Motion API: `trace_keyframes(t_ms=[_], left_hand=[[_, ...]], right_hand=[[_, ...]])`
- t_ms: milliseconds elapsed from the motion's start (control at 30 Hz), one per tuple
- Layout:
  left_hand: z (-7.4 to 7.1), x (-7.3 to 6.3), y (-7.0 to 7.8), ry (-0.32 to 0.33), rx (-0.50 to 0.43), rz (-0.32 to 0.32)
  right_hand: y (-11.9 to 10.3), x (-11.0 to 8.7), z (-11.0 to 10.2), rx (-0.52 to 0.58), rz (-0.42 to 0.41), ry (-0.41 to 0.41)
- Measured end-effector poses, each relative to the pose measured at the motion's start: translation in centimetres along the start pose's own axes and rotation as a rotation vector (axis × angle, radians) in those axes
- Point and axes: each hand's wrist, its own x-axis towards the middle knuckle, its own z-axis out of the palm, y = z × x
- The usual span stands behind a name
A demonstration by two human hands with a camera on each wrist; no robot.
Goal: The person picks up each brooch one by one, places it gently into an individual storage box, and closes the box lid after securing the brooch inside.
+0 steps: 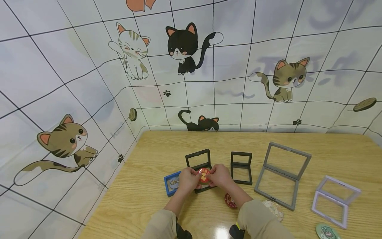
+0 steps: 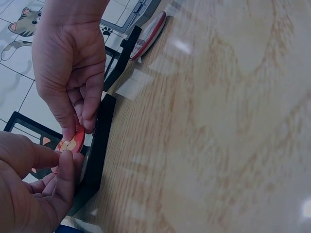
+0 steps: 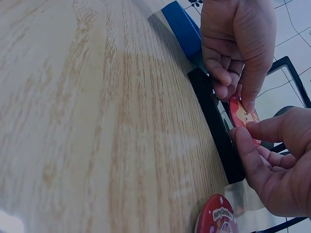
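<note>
badge [image 1: 204,176]: held between both hands, over the lower half of an unfolded black frame [image 3: 216,128]; whether its underside touches the frame cannot be told.
long axis: none, outline round; the face sits tilted in both wrist views.
left hand [image 1: 188,182]: thumb and fingers pinch the badge's left edge, gap no wider than the rim.
right hand [image 1: 221,176]: thumb and fingers pinch the right edge, gap equally narrow.
nearer hand: neither; both are in contact, on opposite sides.
black frame: rests on the surface [image 1: 131,199], upper half raised beyond the badge.
badge finish: glossy red, pale yellow figure at centre, small light marks above it.
neighbours: blue frame [image 3: 182,31] just beside the left hand; dark red badge [image 3: 217,217] near the right forearm.
</note>
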Motion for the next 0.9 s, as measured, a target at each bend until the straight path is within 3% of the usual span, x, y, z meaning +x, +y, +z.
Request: trace_keyframes(t_ms=[900], left_hand=[[-0.05, -0.03, 0.23, 0.008, 0.107, 0.036]], right_hand=[[0.11, -0.12, 0.35, -0.081, -0.052, 0.039]])
